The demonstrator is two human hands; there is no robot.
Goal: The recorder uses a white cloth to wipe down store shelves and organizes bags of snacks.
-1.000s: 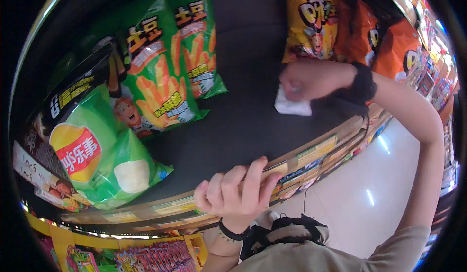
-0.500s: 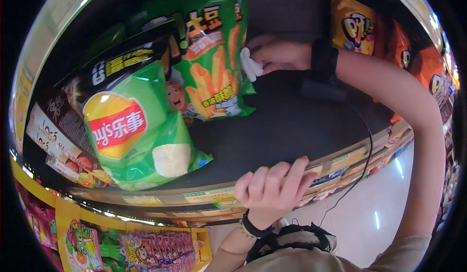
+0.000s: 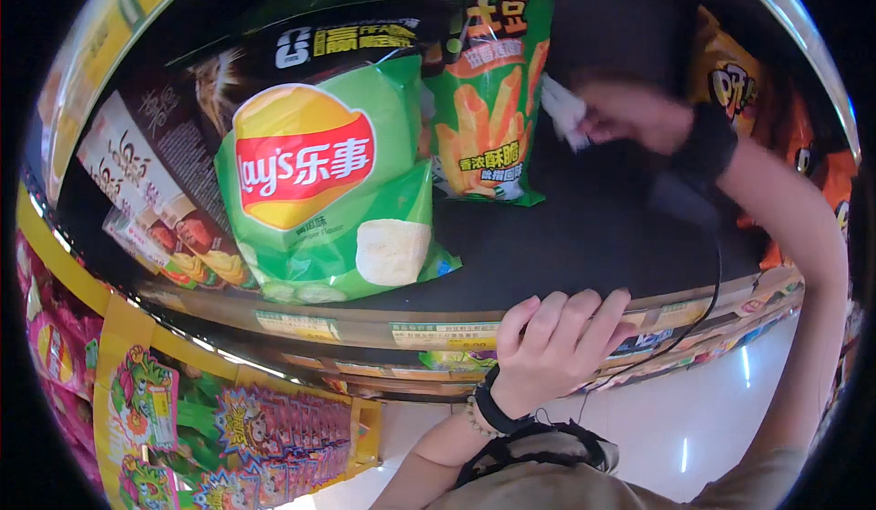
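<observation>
My left hand (image 3: 564, 337) rests at the front of the black shelf (image 3: 566, 236), its fingers bent over the shelf edge. Farther back, my right hand (image 3: 639, 116), smeared by motion, pinches a crumpled white cloth or tissue (image 3: 563, 109). That white piece is right beside the right side of a green snack bag (image 3: 484, 113) with potato sticks pictured on it. Left of this bag, a large green potato chip bag (image 3: 319, 163) with a red and yellow emblem leans forward on the shelf. A black package (image 3: 365, 31) stands behind the chip bag, partly hidden.
Brown and white snack boxes (image 3: 160, 209) line the left end. Yellow bags (image 3: 730, 81) and orange bags (image 3: 835, 191) stand at the right. A dark cable (image 3: 716, 273) hangs over the shelf edge. A yellow display rack (image 3: 114, 346) with small colourful packets is at lower left.
The view has shifted, so the bags and shelf appear farther right. My right hand is now blurred, still holding the white piece beside the green bag. My left hand stays on the shelf edge.
</observation>
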